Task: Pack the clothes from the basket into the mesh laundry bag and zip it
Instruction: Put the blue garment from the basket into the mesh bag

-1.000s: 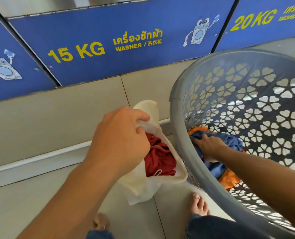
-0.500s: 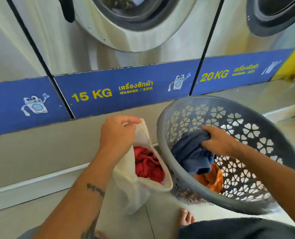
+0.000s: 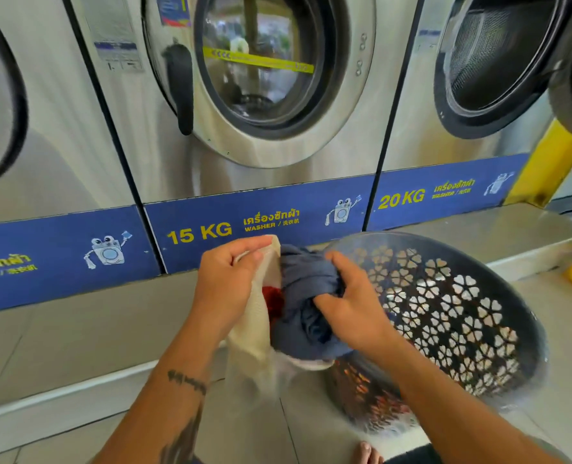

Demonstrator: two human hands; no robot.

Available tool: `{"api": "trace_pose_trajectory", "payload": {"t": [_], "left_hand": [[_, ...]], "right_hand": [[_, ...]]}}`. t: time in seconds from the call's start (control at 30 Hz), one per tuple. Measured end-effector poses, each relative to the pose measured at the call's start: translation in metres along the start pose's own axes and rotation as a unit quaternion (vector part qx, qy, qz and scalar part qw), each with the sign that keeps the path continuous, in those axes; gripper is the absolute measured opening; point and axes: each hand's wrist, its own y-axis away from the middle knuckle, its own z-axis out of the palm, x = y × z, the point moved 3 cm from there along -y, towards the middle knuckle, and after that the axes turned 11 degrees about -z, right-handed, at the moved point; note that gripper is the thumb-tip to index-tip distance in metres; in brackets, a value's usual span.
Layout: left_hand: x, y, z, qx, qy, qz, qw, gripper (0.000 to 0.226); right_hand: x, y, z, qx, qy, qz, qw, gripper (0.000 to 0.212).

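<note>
**Blue garment at the mouth of the bag**

We press the blue garment (image 3: 306, 296) into the open mesh laundry bag (image 3: 256, 333), over a red garment (image 3: 273, 301). Our right hand (image 3: 351, 309) grips the blue cloth; our left hand (image 3: 226, 279) pinches the bag's rim. The grey basket (image 3: 462, 316) tilts just beside, on the floor (image 3: 251, 426) before the washers (image 3: 261, 95).

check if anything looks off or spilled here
Nothing spilled. The grey basket is tipped on its side toward the person, and the blue garment bulges over the mesh bag mouth, not yet fully inside.

Three washers (image 3: 264, 78), one basket (image 3: 445, 313), one mesh bag (image 3: 251, 336), two hands (image 3: 224, 283).
</note>
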Motion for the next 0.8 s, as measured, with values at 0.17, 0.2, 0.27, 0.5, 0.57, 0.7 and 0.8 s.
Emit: {"api": "trace_pose_trajectory", "payload": {"t": [0.17, 0.2, 0.27, 0.5, 0.57, 0.7, 0.8], "left_hand": [[-0.003, 0.0, -0.003, -0.01, 0.017, -0.007, 1.0, 0.031], [-0.003, 0.001, -0.003, -0.011, 0.02, -0.007, 1.0, 0.03], [-0.002, 0.002, -0.003, -0.011, 0.02, -0.01, 1.0, 0.027], [-0.003, 0.006, -0.003, -0.044, -0.009, -0.009, 0.999, 0.025], [-0.007, 0.002, -0.006, -0.021, -0.017, -0.018, 0.999, 0.024], [-0.013, -0.011, -0.014, 0.02, -0.018, -0.035, 0.999, 0.025], [-0.017, -0.013, -0.009, 0.025, -0.043, -0.039, 0.998, 0.023]], "right_hand": [[0.014, 0.017, 0.048, -0.028, 0.02, -0.007, 0.999, 0.019], [0.016, 0.017, 0.052, -0.04, 0.038, -0.011, 0.998, 0.018], [0.022, 0.016, 0.061, -0.091, 0.077, -0.019, 0.993, 0.019], [0.05, 0.01, 0.096, -0.391, 0.131, 0.12, 0.903, 0.028], [0.048, 0.006, 0.095, -0.415, 0.145, 0.134, 0.888, 0.034], [0.018, -0.004, 0.076, -0.381, 0.159, 0.058, 0.909, 0.038], [0.006, -0.014, 0.033, -0.229, 0.18, 0.017, 0.956, 0.044]]}}
